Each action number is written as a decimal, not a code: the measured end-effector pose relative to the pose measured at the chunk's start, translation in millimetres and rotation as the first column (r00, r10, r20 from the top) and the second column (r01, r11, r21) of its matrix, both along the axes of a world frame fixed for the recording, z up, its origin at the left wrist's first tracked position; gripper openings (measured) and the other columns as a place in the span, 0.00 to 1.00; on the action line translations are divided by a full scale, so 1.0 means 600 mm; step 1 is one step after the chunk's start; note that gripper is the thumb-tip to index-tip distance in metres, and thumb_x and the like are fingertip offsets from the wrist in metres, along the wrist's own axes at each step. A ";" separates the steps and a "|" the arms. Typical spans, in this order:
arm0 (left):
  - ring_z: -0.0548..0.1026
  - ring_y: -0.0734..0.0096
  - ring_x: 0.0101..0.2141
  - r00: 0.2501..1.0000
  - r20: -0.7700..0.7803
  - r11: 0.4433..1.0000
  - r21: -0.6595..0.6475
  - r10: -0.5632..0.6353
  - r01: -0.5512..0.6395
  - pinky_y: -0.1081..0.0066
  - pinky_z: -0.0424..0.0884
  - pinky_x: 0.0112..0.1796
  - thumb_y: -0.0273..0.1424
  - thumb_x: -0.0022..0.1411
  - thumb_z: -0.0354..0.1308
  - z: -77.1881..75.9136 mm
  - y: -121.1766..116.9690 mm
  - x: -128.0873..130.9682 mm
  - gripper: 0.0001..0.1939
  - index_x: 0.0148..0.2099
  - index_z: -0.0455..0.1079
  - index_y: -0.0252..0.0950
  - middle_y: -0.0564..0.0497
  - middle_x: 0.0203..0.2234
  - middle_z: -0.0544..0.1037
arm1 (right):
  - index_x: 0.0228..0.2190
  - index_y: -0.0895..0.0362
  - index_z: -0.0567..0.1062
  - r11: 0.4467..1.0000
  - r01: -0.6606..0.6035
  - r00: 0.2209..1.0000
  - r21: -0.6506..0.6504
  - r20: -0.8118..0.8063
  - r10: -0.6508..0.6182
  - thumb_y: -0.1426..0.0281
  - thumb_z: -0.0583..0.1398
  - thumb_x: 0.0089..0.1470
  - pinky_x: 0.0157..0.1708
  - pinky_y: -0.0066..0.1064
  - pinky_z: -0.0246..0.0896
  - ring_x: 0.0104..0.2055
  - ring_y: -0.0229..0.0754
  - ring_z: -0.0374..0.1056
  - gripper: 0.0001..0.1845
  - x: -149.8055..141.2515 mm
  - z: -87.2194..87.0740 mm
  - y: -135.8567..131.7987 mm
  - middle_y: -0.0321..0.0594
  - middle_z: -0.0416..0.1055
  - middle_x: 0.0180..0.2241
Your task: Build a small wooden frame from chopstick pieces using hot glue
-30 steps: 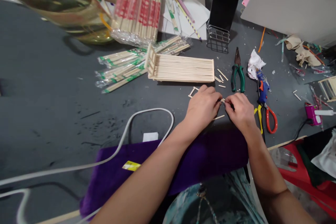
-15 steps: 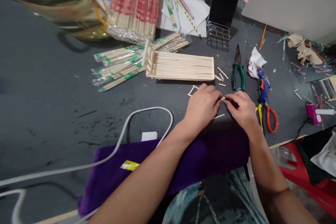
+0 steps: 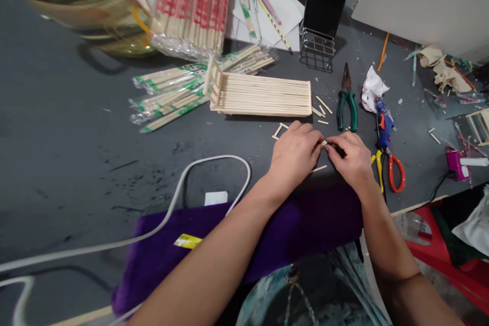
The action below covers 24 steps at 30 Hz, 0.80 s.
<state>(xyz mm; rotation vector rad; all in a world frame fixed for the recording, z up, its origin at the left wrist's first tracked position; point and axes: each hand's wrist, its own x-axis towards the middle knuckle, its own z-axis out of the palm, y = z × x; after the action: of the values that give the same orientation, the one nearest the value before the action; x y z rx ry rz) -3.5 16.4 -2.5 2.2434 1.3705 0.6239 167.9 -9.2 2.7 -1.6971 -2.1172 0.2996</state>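
Note:
My left hand (image 3: 295,155) and my right hand (image 3: 353,159) meet fingertip to fingertip over the dark table, both pinched on a tiny wooden piece (image 3: 324,143). A thin wooden stick (image 3: 319,168) lies on the table just under the hands. Behind them rests a flat panel of glued wooden sticks (image 3: 263,98) with a short upright end on its left. A small stick frame (image 3: 279,131) lies beside my left hand.
Green-handled pliers (image 3: 346,104), a blue glue gun (image 3: 383,121) and red-and-yellow scissors (image 3: 389,168) lie to the right. Wrapped chopstick packs (image 3: 171,97) and a red-printed bundle (image 3: 193,5) sit at the left back. A white cable (image 3: 214,163) loops over a purple cloth (image 3: 214,244).
Both hands stay pinched together on the small piece, almost in place. The view has drifted slightly.

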 end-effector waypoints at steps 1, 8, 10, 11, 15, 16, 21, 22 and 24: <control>0.70 0.56 0.40 1.000 -0.004 1.000 -0.002 0.000 0.000 0.63 0.67 0.37 0.29 0.67 0.57 0.000 0.000 0.000 0.07 0.40 0.77 0.35 0.45 0.35 0.78 | 0.40 0.54 0.81 1.000 -0.003 1.000 -0.002 -0.004 0.003 0.66 0.60 0.62 0.42 0.36 0.63 0.41 0.46 0.69 0.09 0.000 0.000 0.000 0.41 0.75 0.36; 0.71 0.56 0.40 0.999 -0.037 1.000 -0.021 0.002 -0.003 0.62 0.68 0.38 0.29 0.67 0.57 0.005 0.000 0.001 0.08 0.41 0.78 0.34 0.45 0.35 0.79 | 0.40 0.52 0.81 0.999 -0.032 0.996 -0.019 -0.079 0.030 0.67 0.59 0.62 0.41 0.35 0.64 0.41 0.44 0.69 0.09 0.000 0.001 -0.002 0.39 0.75 0.34; 0.71 0.56 0.40 0.999 -0.042 1.000 -0.029 0.004 -0.005 0.63 0.68 0.38 0.29 0.67 0.57 0.006 0.000 0.001 0.08 0.41 0.78 0.34 0.45 0.35 0.79 | 0.40 0.52 0.81 0.999 -0.042 0.995 -0.014 -0.086 0.041 0.67 0.59 0.62 0.41 0.35 0.64 0.41 0.44 0.69 0.09 -0.001 0.002 -0.002 0.39 0.75 0.34; 0.71 0.56 0.40 0.999 -0.043 0.999 -0.033 0.004 -0.005 0.63 0.68 0.38 0.29 0.67 0.58 0.007 0.000 0.001 0.07 0.41 0.78 0.34 0.45 0.35 0.79 | 0.39 0.52 0.81 0.999 -0.045 0.995 -0.012 -0.087 0.044 0.67 0.59 0.63 0.41 0.35 0.64 0.40 0.44 0.69 0.10 -0.001 0.002 -0.002 0.39 0.75 0.34; 0.71 0.56 0.40 0.999 -0.038 0.999 -0.046 0.005 -0.007 0.63 0.68 0.38 0.29 0.67 0.58 0.007 0.001 0.001 0.07 0.41 0.78 0.34 0.45 0.35 0.79 | 0.39 0.51 0.81 0.999 -0.051 0.994 -0.001 -0.093 0.050 0.69 0.59 0.63 0.41 0.36 0.64 0.40 0.44 0.70 0.09 -0.002 0.002 -0.001 0.39 0.75 0.34; 0.71 0.57 0.40 0.999 -0.035 0.999 -0.046 0.007 -0.008 0.63 0.68 0.37 0.29 0.67 0.58 0.007 0.001 0.001 0.07 0.41 0.78 0.34 0.45 0.35 0.79 | 0.39 0.51 0.81 0.999 -0.053 0.994 0.001 -0.092 0.053 0.69 0.59 0.62 0.41 0.36 0.64 0.40 0.44 0.70 0.09 -0.001 0.002 -0.001 0.39 0.75 0.34; 0.71 0.57 0.40 1.000 -0.024 0.999 -0.047 0.006 -0.007 0.63 0.68 0.37 0.29 0.67 0.59 0.006 0.000 -0.001 0.07 0.41 0.78 0.34 0.46 0.35 0.79 | 0.39 0.51 0.80 0.998 -0.058 0.994 0.002 -0.090 0.058 0.69 0.58 0.63 0.42 0.36 0.64 0.41 0.44 0.70 0.09 0.000 0.002 0.000 0.39 0.75 0.35; 0.71 0.57 0.40 1.000 -0.023 0.999 -0.050 0.006 -0.007 0.63 0.68 0.38 0.29 0.67 0.59 0.006 0.000 -0.001 0.07 0.41 0.78 0.34 0.46 0.35 0.79 | 0.39 0.52 0.80 0.998 -0.058 0.994 0.004 -0.090 0.058 0.69 0.58 0.63 0.42 0.35 0.64 0.41 0.44 0.70 0.09 0.000 0.002 0.000 0.39 0.75 0.35; 0.71 0.57 0.40 1.000 -0.023 0.999 -0.053 0.005 -0.006 0.63 0.68 0.38 0.29 0.67 0.59 0.005 0.000 -0.001 0.07 0.41 0.78 0.34 0.45 0.35 0.79 | 0.39 0.53 0.80 0.998 -0.062 0.994 0.010 -0.090 0.063 0.70 0.59 0.62 0.42 0.35 0.64 0.40 0.44 0.70 0.09 0.001 0.002 0.000 0.40 0.75 0.35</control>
<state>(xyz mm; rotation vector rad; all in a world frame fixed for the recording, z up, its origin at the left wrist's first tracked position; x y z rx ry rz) -4.2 16.5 0.8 2.2119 1.3884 0.5585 168.2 -9.4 3.7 -1.5850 -2.1059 0.3790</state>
